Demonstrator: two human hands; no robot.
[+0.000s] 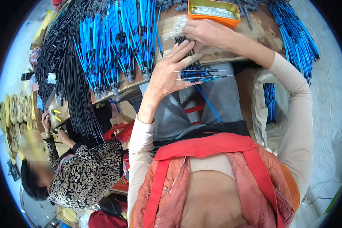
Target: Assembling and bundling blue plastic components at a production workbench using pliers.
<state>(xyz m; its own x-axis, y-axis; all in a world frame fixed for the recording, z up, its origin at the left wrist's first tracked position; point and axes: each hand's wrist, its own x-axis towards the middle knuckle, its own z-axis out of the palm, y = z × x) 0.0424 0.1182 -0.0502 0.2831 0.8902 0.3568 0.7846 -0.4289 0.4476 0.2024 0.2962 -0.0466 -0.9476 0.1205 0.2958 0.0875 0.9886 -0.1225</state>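
A small bundle of thin blue rods with black fittings (192, 77) is in my left hand (169, 72), held over my lap at the table edge. The left fingers lie across the bundle, with the thumb on its near side. Two thin silver wires (216, 77) stick out sideways from it, and one blue rod (209, 102) hangs down toward me. A row of black ends (181, 39) shows beyond the left fingertips. Just beside those ends is my right hand (207, 32), its fingers bent together; whatever they pinch is hidden.
Beyond my right hand stands an orange tin (214, 12) of thin silver wires, with loose wires (174, 24) beside it. Blue rod bundles (117, 45) lie left, others (294, 34) right. Long black rods (81, 110) overhang the table. A co-worker (91, 167) sits left near yellow-handled pliers (57, 115).
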